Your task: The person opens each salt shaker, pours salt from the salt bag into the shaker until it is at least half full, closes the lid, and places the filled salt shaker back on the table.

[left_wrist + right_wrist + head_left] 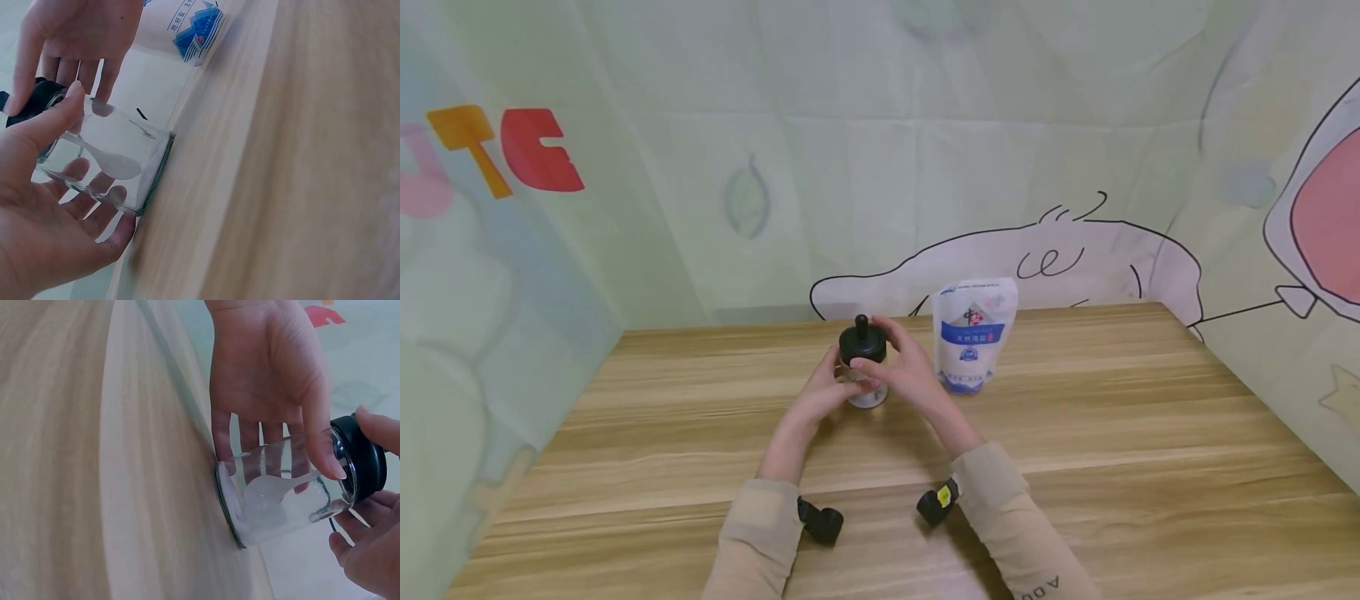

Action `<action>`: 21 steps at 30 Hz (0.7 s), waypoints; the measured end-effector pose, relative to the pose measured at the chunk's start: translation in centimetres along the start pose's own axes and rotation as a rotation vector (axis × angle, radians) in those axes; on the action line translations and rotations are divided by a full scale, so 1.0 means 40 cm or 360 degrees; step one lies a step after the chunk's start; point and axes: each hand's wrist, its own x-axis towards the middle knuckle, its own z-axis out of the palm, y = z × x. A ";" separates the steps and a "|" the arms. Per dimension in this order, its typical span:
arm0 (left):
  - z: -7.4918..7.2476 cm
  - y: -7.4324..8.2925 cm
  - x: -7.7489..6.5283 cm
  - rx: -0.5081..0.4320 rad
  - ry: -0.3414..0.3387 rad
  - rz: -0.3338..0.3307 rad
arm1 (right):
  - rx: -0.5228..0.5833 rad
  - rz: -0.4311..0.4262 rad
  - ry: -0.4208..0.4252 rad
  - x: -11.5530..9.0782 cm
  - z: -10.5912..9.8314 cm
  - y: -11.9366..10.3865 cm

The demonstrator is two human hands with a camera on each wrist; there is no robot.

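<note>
Legibly, pouch (973,337) reads "天然海盐"; left grip (824,392) holds jar (289,509).

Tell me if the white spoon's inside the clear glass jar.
Inside: the white spoon shows through the glass jar, beneath its black lid.

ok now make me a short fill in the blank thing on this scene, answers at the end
1. The lid on the jar is coloured ____.
2. Inside the jar lies a white, long-handled ____.
3. In the head view, the pouch stands to the jar's ____.
4. The grip farther from the pouch is the person's ____ one.

Missing words: black; spoon; right; left.
</note>
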 end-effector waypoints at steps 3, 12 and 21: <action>-0.002 -0.001 0.001 -0.0001 -0.0009 0.0003 | -0.0008 0.0021 0.0039 -0.001 0.006 -0.004; -0.002 0.001 0.001 -0.0011 -0.0012 -0.0010 | -0.0087 0.0029 0.0110 0.001 0.014 -0.001; -0.001 -0.003 -0.001 0.0007 0.0002 0.0027 | -0.0104 -0.0009 0.0067 -0.002 0.008 -0.004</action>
